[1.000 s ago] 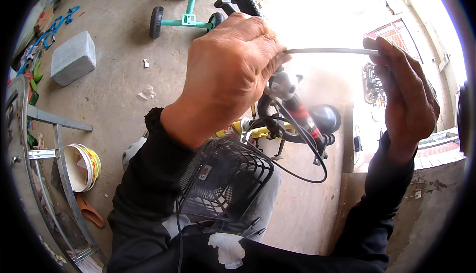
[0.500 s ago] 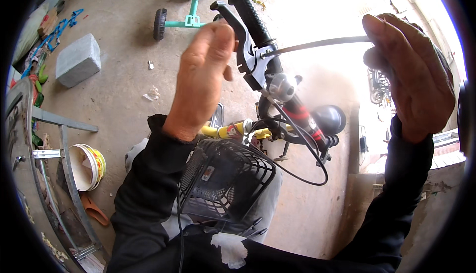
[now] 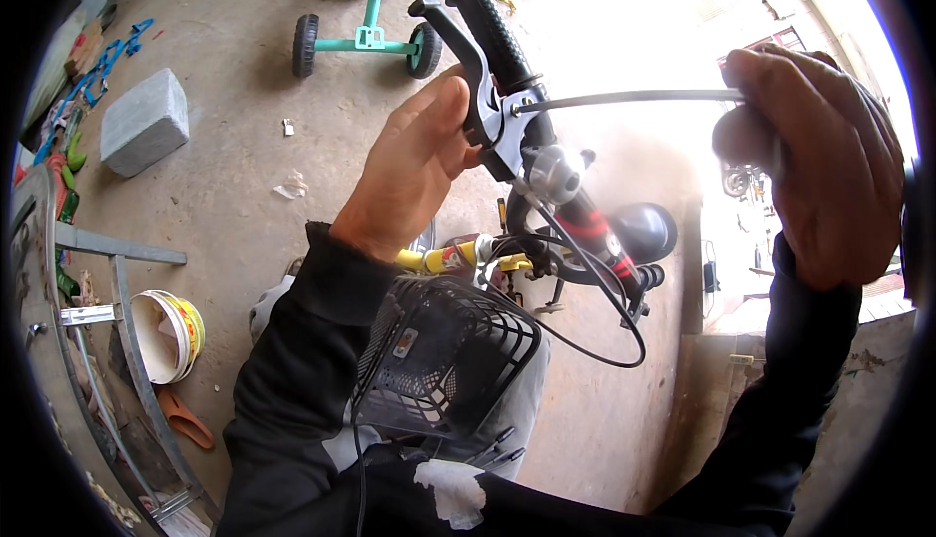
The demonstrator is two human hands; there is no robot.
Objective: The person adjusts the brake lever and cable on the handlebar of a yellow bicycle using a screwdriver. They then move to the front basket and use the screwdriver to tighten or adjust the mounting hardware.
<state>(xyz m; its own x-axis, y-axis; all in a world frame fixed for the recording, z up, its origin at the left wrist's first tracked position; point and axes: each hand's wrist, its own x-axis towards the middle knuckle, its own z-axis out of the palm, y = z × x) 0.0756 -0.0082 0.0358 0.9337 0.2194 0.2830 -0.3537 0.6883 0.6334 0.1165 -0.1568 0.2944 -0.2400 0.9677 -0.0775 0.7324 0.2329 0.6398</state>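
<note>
My left hand (image 3: 414,161) is closed around the silver-and-black brake lever (image 3: 492,118), its thumb against the lever's left side and some fingers hidden behind. The lever is mounted on a bicycle handlebar (image 3: 575,210) beside a black rubber grip (image 3: 487,35). On the right, my right hand (image 3: 819,157) is curled around the end of a long thin metal rod (image 3: 634,97), like a hex key or screwdriver shaft. The rod's other end meets a screw on the lever's clamp. Whatever handle it has is hidden in my hand. A silver bell (image 3: 556,174) sits just below the clamp.
A black basket (image 3: 448,352) and yellow frame (image 3: 439,259) are below the handlebar, with loose cables (image 3: 595,347) looping beside them. Farther off stand a teal wheeled frame (image 3: 370,39) and a grey block (image 3: 146,122). At left are a metal chair (image 3: 127,313) and white bucket (image 3: 166,337).
My left hand has moved right and slightly down, closing onto the brake lever. My right hand has lowered and turned a little, and the rod's outer end has dropped with it.
</note>
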